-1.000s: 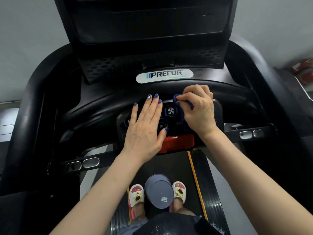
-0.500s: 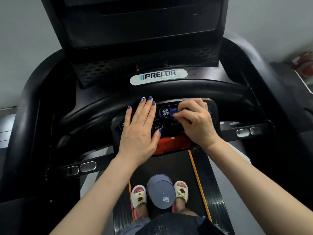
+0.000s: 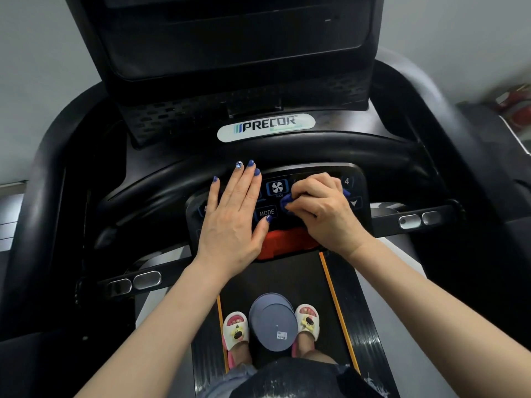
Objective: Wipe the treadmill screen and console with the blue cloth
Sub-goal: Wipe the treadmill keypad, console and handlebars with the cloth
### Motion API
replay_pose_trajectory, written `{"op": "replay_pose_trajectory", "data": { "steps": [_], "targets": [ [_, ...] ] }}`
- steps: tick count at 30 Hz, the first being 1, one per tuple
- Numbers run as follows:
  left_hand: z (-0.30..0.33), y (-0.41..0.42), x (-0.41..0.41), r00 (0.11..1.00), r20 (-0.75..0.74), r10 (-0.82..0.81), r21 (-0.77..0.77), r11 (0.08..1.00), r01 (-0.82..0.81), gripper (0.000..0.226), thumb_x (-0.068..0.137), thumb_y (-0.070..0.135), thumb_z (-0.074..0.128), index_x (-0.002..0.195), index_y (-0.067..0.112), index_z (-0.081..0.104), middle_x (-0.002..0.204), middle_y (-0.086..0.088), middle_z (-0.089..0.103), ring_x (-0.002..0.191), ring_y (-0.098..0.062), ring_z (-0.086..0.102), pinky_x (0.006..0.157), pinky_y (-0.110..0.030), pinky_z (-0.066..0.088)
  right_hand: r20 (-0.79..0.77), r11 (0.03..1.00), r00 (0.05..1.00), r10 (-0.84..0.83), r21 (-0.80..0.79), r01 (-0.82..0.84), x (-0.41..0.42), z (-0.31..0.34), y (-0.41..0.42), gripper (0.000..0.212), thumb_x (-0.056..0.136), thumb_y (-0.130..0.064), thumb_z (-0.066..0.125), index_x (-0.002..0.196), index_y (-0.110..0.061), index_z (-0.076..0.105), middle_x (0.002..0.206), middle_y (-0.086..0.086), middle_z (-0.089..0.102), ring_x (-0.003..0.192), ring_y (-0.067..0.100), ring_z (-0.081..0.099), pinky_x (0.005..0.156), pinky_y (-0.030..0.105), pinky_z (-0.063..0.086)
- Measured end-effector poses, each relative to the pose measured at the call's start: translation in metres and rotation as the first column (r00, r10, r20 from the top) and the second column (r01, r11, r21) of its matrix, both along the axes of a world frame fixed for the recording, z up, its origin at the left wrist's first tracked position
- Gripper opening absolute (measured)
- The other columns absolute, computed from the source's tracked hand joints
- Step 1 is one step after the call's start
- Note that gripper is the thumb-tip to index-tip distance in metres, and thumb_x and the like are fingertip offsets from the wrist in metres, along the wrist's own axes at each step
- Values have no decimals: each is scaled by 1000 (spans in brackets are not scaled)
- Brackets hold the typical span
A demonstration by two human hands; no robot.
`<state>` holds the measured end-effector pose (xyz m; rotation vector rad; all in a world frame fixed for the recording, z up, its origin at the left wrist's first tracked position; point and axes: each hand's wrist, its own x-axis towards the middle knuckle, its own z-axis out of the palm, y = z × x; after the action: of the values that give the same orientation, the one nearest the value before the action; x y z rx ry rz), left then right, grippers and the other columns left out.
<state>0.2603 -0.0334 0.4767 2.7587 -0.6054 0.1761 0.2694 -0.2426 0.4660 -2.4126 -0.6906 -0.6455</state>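
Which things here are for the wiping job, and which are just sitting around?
For the job:
- blue cloth, bunched in the right hand
- button console being wiped
- dark screen above
- left hand resting flat on the console

Just sitting around:
- grey round lid-like thing between the feet
- slippers
- PRECOR label
- red bar

This looks like a gym or home workout room. A black Precor treadmill (image 3: 265, 127) fills the frame, its dark screen (image 3: 235, 38) at the top, a button console (image 3: 277, 188) at centre, and the running belt (image 3: 339, 326) at the bottom. Plain grey walls (image 3: 43, 67) show in the upper corners.
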Motion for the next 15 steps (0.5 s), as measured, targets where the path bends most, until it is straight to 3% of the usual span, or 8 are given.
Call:
{"op": "replay_pose_trajectory", "data": {
  "steps": [7,11,15],
  "targets": [
    [-1,0,0,1000,-3,0,7,1000,0,76,95,42,43,159,11,15,168,-3,8,154,-15,-2,124,-42,-6,-74,999,997,32,-12,-33,-6,1,-2,6,81,-8,75,77,-13,75,94,0,67,97,19,52,85,33,33],
    [-1,1,1,1000,-4,-7,8,1000,7,76,95,41,44,159,11,16,168,-3,8,154,-15,-2,124,-40,-8,-105,993,991,81,-75,-89,-5,-1,-24,8,83,-9,73,80,-16,76,95,-1,66,97,17,49,86,26,26],
    [-1,0,1,1000,3,6,18,1000,-6,76,95,42,43,159,10,16,168,-4,9,154,-15,-2,124,-41,-7,-122,995,989,81,-46,-87,-4,0,-10,13,85,-9,66,76,-14,75,93,-1,66,97,18,49,84,31,31]
  ]
}}
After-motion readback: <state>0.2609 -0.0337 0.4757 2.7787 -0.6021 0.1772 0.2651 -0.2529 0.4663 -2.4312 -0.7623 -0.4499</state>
